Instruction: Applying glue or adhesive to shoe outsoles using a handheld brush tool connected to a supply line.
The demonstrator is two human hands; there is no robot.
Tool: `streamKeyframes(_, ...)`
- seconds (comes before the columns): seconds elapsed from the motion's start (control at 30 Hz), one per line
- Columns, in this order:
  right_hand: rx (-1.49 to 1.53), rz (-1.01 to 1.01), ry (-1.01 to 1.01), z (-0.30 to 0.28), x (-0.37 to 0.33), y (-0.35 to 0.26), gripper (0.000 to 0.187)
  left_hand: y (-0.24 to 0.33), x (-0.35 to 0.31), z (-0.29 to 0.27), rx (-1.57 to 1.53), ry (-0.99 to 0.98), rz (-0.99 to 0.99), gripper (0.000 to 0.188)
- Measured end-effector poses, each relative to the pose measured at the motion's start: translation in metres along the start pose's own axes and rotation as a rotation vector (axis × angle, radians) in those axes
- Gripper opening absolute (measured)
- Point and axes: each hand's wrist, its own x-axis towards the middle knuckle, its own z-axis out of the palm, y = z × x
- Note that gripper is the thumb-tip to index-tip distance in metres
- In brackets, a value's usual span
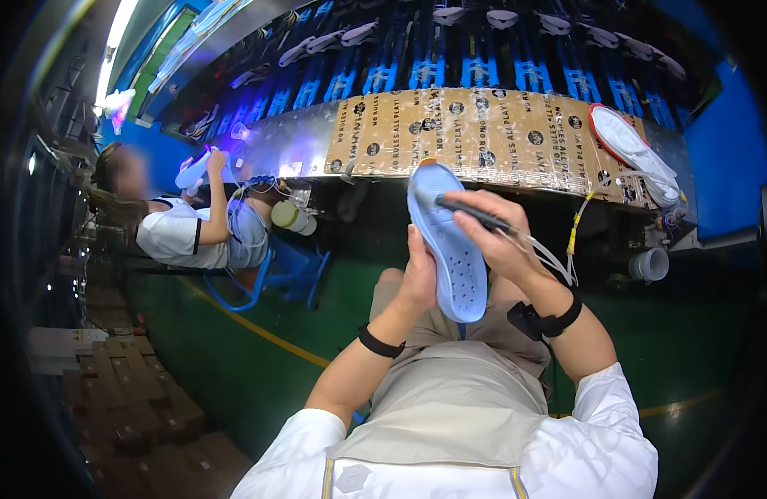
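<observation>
Over my lap, a light blue shoe sole (pixel 462 279) is tilted with its inner face up, and small dark holes pepper its lower half. My left hand (pixel 418 270) grips it along the left edge, thumb on the rim. In my right hand (pixel 510 237) is a black pen-shaped tool (pixel 476 213) with thin pale tubes (pixel 551 259) trailing from its back end. The tool's tip is at the upper part of the sole; whether it touches the surface I cannot tell. A small orange-brown patch shows at the sole's far end, next to the bench edge.
Printed cardboard (pixel 450 133) covers the bench ahead. A white sole with a red edge (pixel 633 150) lies at its right end. Behind runs a rack with blue supports (pixel 429 71) and several shoe parts. A seated co-worker (pixel 192 224) holds another sole at left. A pale cup (pixel 649 264) hangs below right.
</observation>
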Motion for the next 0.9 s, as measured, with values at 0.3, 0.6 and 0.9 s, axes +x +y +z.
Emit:
streamKeyframes(0.3, -0.113, -0.082, -0.001, -0.004, 0.036, 0.003, 0.028, 0.002, 0.030, -0.038, -0.222, -0.262, -0.019, 0.084)
streamKeyframes(0.6, -0.282, -0.003, -0.202, -0.032, 0.121, -0.022, 0.024, 0.062, 0.088, -0.012, -0.151, 0.006, 0.039, 0.077)
streamKeyframes(0.9, -0.210, -0.063, -0.191, -0.048, 0.168, -0.116, 0.025, 0.170, 0.121, 0.053, -0.218, 0.012, 0.152, 0.080)
